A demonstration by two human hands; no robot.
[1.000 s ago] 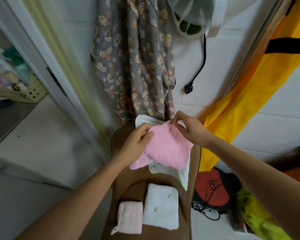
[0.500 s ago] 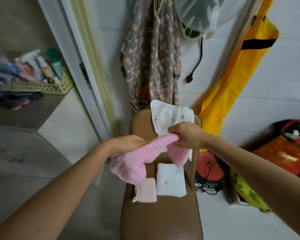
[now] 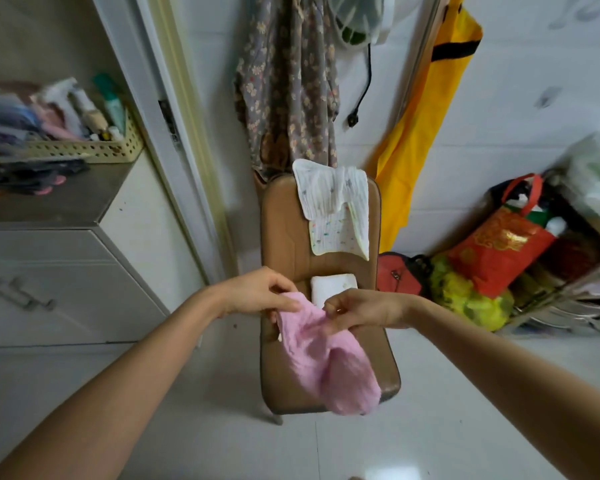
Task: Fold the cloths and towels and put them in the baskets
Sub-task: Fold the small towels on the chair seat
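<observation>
Above the brown chair (image 3: 284, 237), both hands hold one pink cloth (image 3: 321, 355). The left hand (image 3: 257, 292) pinches the cloth's upper left edge between thumb and fingers. The right hand (image 3: 364, 311) pinches a fold near the upper middle, close beside the left hand. Each grip is clenched on the fabric. From the two grips the cloth hangs down and to the right, bunched, over the seat front. A folded white towel (image 3: 333, 287) lies on the seat just behind the hands. Two pale printed cloths (image 3: 336, 206) drape over the chair back. A cream basket (image 3: 84, 148) stands on the counter (image 3: 49, 202) at left.
</observation>
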